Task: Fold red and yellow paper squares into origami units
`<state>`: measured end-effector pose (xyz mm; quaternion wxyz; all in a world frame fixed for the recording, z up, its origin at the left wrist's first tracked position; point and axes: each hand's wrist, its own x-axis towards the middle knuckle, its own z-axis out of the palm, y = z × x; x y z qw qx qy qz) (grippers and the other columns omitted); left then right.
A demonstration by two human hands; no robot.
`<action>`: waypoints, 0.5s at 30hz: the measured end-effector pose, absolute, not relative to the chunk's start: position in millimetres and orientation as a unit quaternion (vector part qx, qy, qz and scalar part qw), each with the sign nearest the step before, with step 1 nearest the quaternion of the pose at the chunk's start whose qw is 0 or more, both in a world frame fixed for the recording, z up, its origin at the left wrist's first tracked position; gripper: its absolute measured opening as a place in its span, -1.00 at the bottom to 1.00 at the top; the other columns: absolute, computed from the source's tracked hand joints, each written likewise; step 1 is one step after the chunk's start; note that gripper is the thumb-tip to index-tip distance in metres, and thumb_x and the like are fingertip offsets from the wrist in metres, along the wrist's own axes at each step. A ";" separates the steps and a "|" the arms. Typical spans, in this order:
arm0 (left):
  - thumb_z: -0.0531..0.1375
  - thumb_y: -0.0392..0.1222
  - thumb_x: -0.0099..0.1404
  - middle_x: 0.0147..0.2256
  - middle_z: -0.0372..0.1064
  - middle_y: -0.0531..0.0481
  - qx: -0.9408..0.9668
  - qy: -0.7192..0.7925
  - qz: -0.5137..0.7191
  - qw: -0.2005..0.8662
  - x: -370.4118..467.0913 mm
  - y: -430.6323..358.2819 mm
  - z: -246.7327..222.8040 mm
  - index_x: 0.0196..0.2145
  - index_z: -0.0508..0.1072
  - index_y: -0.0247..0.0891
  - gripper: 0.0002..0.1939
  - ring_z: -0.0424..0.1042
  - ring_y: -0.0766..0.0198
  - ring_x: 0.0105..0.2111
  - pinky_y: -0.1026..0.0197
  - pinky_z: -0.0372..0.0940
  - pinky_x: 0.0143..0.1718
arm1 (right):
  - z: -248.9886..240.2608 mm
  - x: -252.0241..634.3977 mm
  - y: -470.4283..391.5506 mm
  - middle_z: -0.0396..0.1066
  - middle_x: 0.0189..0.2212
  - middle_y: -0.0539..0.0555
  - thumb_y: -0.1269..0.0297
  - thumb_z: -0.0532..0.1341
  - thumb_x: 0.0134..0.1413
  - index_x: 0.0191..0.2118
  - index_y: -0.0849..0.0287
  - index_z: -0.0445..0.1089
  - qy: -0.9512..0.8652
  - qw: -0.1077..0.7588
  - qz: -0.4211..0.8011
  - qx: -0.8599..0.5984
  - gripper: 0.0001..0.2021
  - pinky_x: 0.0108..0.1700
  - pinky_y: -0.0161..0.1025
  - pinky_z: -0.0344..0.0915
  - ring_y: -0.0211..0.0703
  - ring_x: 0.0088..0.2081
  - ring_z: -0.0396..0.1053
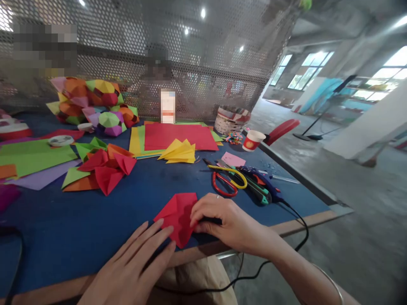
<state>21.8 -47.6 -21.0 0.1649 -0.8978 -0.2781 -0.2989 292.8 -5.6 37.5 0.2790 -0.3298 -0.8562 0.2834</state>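
At lower centre, we see red paper (178, 214), its right edge pinched by our right hand (219, 215), its left touched by our outspread left hand (138, 252); we judge it light, easily creased, best held edgewise.

I'm in a craft workshop: scissors (228, 170) and coloured paper (181, 134) mid-frame, concrete floor (365, 216) at right, windows (313, 65) upper right.

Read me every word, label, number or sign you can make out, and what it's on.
No text is readable.
Paper cup: round emblem, too small to read.
Pink slip: any marks are too small to read.
Pale upright object: pixelated, unreadable.
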 end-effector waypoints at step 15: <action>-0.03 -0.10 0.55 0.12 0.47 0.02 -0.915 -0.281 -0.264 0.115 20.2 -47.1 -25.9 0.12 0.52 -0.01 -0.63 0.29 0.17 0.25 0.09 -0.10 0.44 | 36.5 266.6 -6.3 0.46 -0.39 -0.05 0.38 0.37 0.25 -0.36 0.18 0.44 -0.812 0.263 0.242 -0.463 -0.84 -0.14 -0.23 0.21 -0.25 -0.30 0.34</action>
